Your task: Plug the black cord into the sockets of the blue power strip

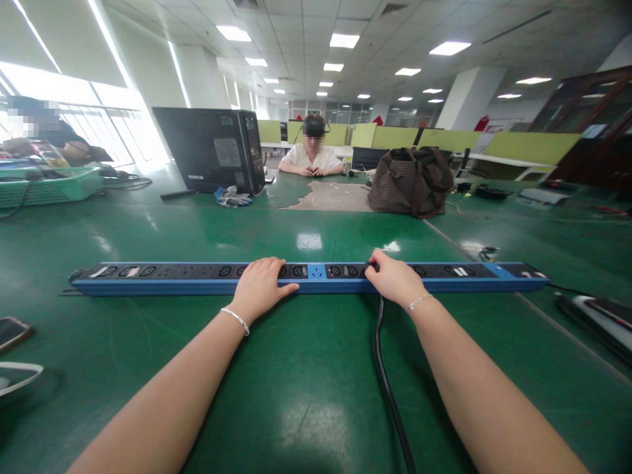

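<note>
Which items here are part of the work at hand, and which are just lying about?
In use:
- blue power strip, under the left hand
- black plug, gripped by the right hand
- black cable running from it

Lying about:
- computer case
- gloves
- brown bag
- green basket
- smartphone

Two hands are bare, the left hand point(259, 283) at the centre of the frame and the right hand point(395, 280) just right of centre. A silvery bracelet point(235, 319) with a fairly solid, rounded band circles the left wrist. The right wrist wears a thinner, pale silvery chain point(419, 302) with small links or beads, too small to tell which.
</note>
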Demonstrator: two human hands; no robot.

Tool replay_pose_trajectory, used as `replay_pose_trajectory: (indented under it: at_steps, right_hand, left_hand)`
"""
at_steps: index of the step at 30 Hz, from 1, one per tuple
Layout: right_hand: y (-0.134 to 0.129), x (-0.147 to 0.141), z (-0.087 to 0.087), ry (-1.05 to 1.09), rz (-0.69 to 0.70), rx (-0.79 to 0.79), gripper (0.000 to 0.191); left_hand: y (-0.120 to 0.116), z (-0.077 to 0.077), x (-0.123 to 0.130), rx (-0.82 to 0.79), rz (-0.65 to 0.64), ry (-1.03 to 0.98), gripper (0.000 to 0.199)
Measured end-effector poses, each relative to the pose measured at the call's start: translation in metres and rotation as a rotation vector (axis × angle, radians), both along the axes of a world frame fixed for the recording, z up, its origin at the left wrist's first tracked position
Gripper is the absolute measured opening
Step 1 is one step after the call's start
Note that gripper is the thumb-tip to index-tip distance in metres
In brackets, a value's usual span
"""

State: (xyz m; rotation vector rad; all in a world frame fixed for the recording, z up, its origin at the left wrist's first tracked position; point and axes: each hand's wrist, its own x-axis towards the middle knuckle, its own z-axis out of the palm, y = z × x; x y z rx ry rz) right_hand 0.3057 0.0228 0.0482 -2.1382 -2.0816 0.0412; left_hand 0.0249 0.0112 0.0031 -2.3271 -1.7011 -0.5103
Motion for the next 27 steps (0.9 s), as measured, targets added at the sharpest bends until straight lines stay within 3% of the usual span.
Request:
replay_pose_trajectory:
  at_steps: [5, 18, 27]
  right_hand:
    - [-0.005, 0.000, -0.005, 0.058, -0.013, 0.045, 0.031]
    - [0.002, 0.009, -0.029, 0.569, -0.023, 0.204, 0.029]
    - [0.004, 0.010, -0.032, 0.637, -0.018, 0.248, 0.026]
  left_hand:
    - [-0.001, -0.002, 0.002, 0.023, 0.005, 0.018, 0.061]
    - [-0.002, 0.001, 0.004, -0.016, 0.011, 0.003, 0.058]
    - [-0.002, 0.002, 0.004, -0.024, 0.014, 0.002, 0.059]
